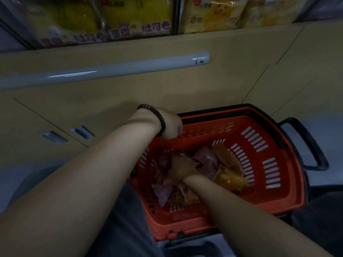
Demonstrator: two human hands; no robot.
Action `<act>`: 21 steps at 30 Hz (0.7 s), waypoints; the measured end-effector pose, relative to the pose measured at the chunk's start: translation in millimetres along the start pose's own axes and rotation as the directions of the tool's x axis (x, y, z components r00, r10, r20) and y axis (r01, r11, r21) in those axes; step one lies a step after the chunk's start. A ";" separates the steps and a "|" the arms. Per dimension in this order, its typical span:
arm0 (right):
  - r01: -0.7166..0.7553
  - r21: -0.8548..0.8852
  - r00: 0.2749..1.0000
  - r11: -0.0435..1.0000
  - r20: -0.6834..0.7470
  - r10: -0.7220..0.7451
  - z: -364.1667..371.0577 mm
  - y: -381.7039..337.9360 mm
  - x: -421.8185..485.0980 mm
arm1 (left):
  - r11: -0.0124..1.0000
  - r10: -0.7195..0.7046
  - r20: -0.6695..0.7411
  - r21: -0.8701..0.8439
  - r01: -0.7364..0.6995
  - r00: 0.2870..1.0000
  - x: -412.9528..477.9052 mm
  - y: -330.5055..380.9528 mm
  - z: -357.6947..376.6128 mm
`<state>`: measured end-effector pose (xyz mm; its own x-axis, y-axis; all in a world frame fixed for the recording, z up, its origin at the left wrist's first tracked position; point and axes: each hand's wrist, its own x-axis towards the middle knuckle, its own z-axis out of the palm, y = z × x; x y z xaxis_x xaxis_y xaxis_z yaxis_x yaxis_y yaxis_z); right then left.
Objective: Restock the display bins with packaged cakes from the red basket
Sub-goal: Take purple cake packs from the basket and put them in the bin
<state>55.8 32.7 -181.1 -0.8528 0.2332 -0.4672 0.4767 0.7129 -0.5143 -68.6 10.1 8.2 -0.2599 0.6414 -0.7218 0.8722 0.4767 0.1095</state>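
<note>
The red basket sits on the floor in front of me, below the display unit. Its bottom holds several packaged cakes, some in orange wrappers and some in pink-purple ones. My left hand, with a dark bead bracelet on the wrist, grips the basket's far-left rim. My right hand is down inside the basket among the packets, its fingers closed around a pale wrapped cake; blur hides the exact grip. The display bins with yellow packaged cakes run along the top.
A beige cabinet front with a grey rail stands between the bins and the basket. The basket's black handle hangs out to the right. My dark trouser leg lies against the basket's near-left side.
</note>
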 end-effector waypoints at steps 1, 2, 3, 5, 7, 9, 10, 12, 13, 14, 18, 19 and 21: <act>-0.039 0.077 0.999 0.996 0.040 0.035 -16.5 5.3 -4.8 | 0.999 -0.018 0.013 -0.037 0.019 1.000 0.5 -2.3 -0.3; -0.035 0.160 0.995 0.986 0.101 0.019 -32.3 13.6 -7.6 | 0.998 -0.019 0.022 -0.064 0.020 1.000 0.2 -3.9 0.9; -0.033 0.255 0.983 0.966 0.181 -0.015 -50.1 17.4 -14.8 | 0.995 -0.020 0.023 -0.102 0.022 1.000 -1.5 -4.8 1.3; -0.070 0.440 0.952 0.895 0.297 -0.072 -86.4 25.2 -33.0 | 0.986 -0.007 -0.019 -0.166 0.004 1.000 -5.0 -5.5 1.2; -0.104 0.572 0.937 0.813 0.329 -0.112 -129.2 28.5 -52.9 | 0.973 0.017 -0.063 -0.230 -0.031 0.998 -15.6 -1.6 0.7; -0.085 0.654 0.942 0.752 0.299 -0.154 -171.1 32.0 -72.7 | 0.921 0.010 -0.092 -0.386 -0.045 0.996 -28.8 6.6 0.4; -0.065 0.671 0.947 0.738 0.274 -0.166 -190.2 32.6 -82.0 | 0.881 0.046 -0.138 -0.462 -0.105 0.989 -33.0 9.7 0.2; -0.022 0.695 0.957 0.719 0.224 -0.187 -220.0 36.6 -96.6 | 0.794 0.117 -0.237 -0.561 -0.235 0.964 -35.2 12.5 2.8; -0.024 0.718 0.964 0.695 0.200 -0.173 -228.9 37.9 -102.2 | 0.753 0.134 -0.283 -0.594 -0.283 0.950 -36.1 12.7 4.6; -0.018 0.742 0.973 0.671 0.168 -0.159 -233.3 39.9 -105.1 | 0.718 0.134 -0.319 -0.621 -0.314 0.938 -36.8 13.2 5.8; 0.101 0.784 0.995 0.612 -0.085 -0.056 -236.0 37.4 -106.4 | 0.544 0.037 -0.422 -0.752 -0.372 0.906 -38.5 22.3 6.3; 0.152 0.790 0.987 0.594 -0.156 -0.044 -238.4 34.4 -106.7 | 0.498 -0.008 -0.452 -0.775 -0.388 0.892 -39.1 26.0 6.2; 0.247 0.844 0.967 0.476 -0.242 -0.074 -246.8 27.8 -111.2 | 0.410 -0.089 -0.511 -0.801 -0.436 0.855 -45.9 36.1 2.1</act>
<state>111.3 189.8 34.1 -0.9118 0.3333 -0.2400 0.1958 -0.1609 -0.9673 -24.4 -3.5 43.8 -0.5119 0.8130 -0.2775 0.1389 0.3971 0.9072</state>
